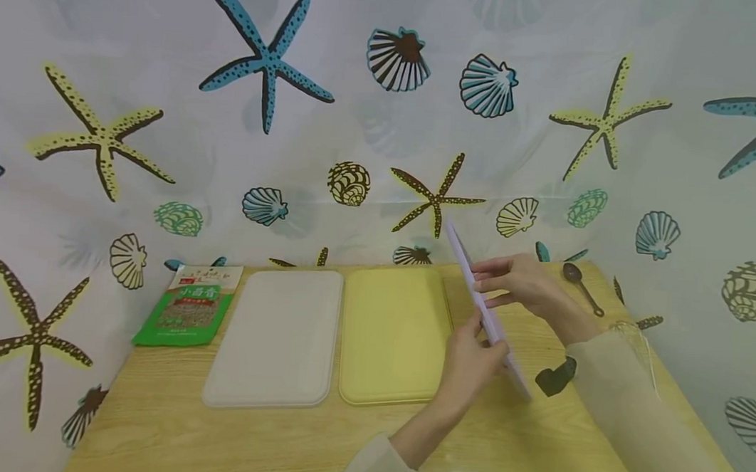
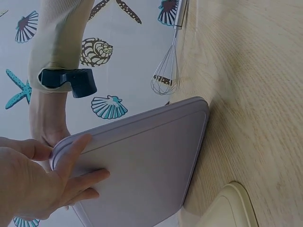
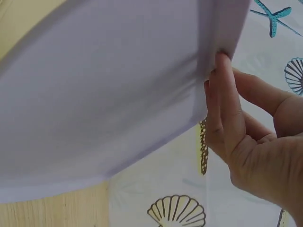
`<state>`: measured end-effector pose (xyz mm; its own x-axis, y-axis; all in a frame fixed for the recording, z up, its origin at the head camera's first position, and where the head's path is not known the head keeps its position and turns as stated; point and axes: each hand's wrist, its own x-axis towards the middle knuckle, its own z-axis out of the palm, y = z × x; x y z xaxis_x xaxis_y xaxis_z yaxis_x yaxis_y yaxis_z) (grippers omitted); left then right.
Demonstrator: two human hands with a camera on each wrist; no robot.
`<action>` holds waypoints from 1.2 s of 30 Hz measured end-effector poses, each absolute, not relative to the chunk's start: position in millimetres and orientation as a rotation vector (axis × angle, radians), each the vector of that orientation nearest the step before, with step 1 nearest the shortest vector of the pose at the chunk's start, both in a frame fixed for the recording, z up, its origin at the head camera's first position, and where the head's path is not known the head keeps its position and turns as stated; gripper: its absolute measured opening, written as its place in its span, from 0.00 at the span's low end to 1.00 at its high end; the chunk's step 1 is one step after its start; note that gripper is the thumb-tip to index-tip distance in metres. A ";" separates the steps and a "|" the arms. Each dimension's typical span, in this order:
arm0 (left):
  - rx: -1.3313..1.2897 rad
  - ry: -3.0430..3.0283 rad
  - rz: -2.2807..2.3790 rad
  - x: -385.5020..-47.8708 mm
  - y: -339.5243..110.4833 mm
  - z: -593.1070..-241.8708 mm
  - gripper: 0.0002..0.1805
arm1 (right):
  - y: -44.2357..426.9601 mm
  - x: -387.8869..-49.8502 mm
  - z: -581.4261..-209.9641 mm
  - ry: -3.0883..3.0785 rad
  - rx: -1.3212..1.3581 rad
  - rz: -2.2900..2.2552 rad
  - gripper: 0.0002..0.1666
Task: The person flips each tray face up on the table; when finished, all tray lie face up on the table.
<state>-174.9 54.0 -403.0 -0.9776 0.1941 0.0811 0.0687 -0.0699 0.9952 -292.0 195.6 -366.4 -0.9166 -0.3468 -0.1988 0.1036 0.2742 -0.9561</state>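
Observation:
A pale purple tray [image 1: 477, 298] is held up steeply tilted above the right part of the table. My left hand [image 1: 470, 362] grips its near long edge, with several fingers spread on one face [image 2: 142, 165] and the thumb at the rim. On the other side, my right hand [image 1: 519, 283] touches the rim with nearly straight fingers. The right wrist view shows the fingertips of my right hand [image 3: 255, 127] against the tray's outer rim [image 3: 222, 28]. In the left wrist view, a lower corner of the tray is by the tabletop; contact is unclear.
A white tray [image 1: 276, 337] and a yellow tray [image 1: 395, 337] lie side by side on the wooden table [image 1: 151, 402]. A green seed packet [image 1: 184, 315] lies at the left. A brown spoon [image 1: 583, 286] and a wire whisk [image 2: 168, 68] are on the right side.

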 end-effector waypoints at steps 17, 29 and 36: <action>0.161 2.018 2.280 -178.1 43.3 -402.8 0.38 | 276.6 -263.1 -487.6 2.468 -0.001 -1.355 0.30; 0.191 1.911 2.257 -182.9 26.1 -398.8 0.36 | 281.2 -263.5 -498.3 2.233 -0.136 -1.463 0.29; 0.167 1.812 2.185 -193.6 5.9 -397.1 0.41 | 293.8 -265.9 -508.1 2.240 -0.079 -1.485 0.37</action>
